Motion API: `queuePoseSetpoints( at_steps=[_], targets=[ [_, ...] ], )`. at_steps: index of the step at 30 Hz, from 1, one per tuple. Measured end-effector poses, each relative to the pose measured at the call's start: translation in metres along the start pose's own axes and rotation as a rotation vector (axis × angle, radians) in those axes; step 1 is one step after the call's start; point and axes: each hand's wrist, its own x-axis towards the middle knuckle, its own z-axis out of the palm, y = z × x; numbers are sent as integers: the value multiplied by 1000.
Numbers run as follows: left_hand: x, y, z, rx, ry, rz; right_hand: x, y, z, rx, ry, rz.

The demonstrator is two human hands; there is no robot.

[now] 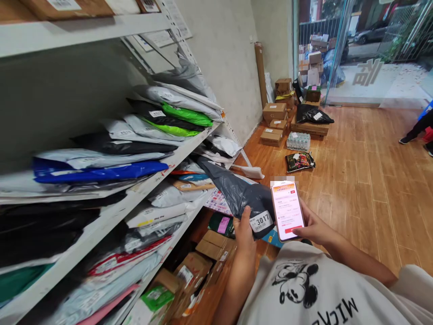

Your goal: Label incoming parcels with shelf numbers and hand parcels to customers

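Note:
My left hand (244,232) is closed around the near end of a dark grey plastic mailer bag (237,192). The bag carries a white sticker reading 3017 (261,221) and stretches up and left toward the shelf. My right hand (313,225) grips a smartphone (287,210) just right of the bag. Its lit screen faces me and shows an orange and white page. Both hands sit above my white printed t-shirt (314,289).
A white shelving unit (111,212) on the left is stacked with several soft parcels in grey, black, blue and green. Cardboard boxes (209,255) lie on the wooden floor below it, and more boxes (274,119) stand by the far wall. Another person's feet (417,133) show at right.

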Motion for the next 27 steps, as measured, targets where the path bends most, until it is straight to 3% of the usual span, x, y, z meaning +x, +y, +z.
queuePoseSetpoints(
  at_steps=[15, 22, 27],
  targets=[
    [-6, -1, 0, 11, -45, 3, -3, -3, 2, -8, -15, -13],
    [-5, 2, 0, 62, 4, 24, -2, -5, 3, 0, -24, -21],
    [-1, 3, -1, 13, 71, -35, -2, -8, 4, -8, -40, -13]
  ],
)
